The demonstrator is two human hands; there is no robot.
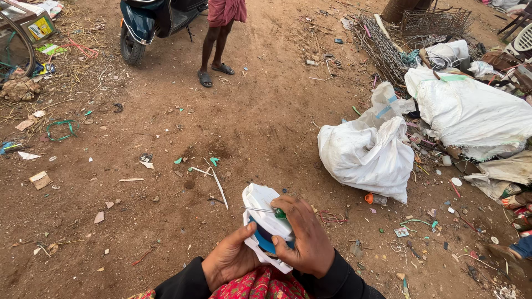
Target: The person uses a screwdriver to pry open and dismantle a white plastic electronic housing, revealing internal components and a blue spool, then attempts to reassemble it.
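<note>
A white plastic casing with a blue round part is held low in front of me, over my lap. My left hand grips its lower left side from underneath. My right hand wraps its right side and also holds a thin screwdriver with a green handle, whose metal shaft lies across the top of the casing and points left. Both sleeves are black, and red patterned cloth shows between them.
Bare brown dirt ground with scattered litter lies ahead. Full white sacks and a heap of scrap sit at the right. Another person's legs in sandals stand beside a parked scooter at the top.
</note>
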